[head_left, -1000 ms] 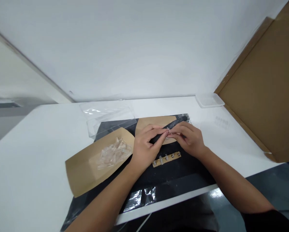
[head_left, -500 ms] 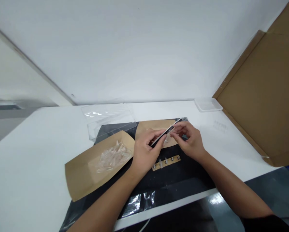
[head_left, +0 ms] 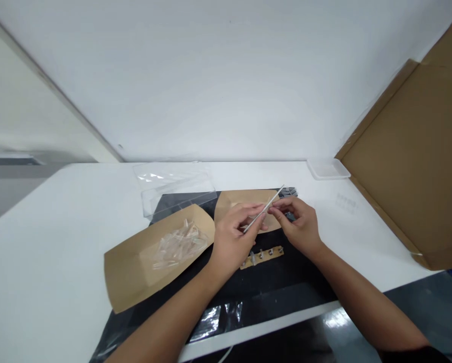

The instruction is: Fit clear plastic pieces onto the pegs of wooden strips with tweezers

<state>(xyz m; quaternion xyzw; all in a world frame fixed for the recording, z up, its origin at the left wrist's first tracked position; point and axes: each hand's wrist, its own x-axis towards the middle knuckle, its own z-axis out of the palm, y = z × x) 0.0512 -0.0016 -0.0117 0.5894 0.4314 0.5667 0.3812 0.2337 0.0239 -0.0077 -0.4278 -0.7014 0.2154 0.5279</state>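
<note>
My left hand [head_left: 231, 237] grips a thin, flat strip [head_left: 266, 207] between thumb and fingers, tilted with its far end up to the right. The strip's pale edge faces me. My right hand [head_left: 300, 222] is closed in a pinch against the strip's right side; whatever its fingertips hold is too small to make out. Below both hands lies a narrow brown card strip [head_left: 266, 258] carrying several small metal and clear parts. A brown paper tray [head_left: 131, 282] on the left contains a heap of clear plastic pieces [head_left: 180, 244]. Behind my hands, another brown tray [head_left: 229, 197] is partly hidden.
A black mat [head_left: 282, 287] covers part of the white table [head_left: 52, 242]. Clear plastic covers [head_left: 176, 196] lie at the back, grey pieces [head_left: 289, 192] behind my right hand. At the back right are a shallow clear tray [head_left: 329, 170] and a large cardboard box [head_left: 411, 156].
The thin strip has turned, so its dark face no longer shows, only its pale edge. Both hands stay close together. The camera view has shifted slightly.
</note>
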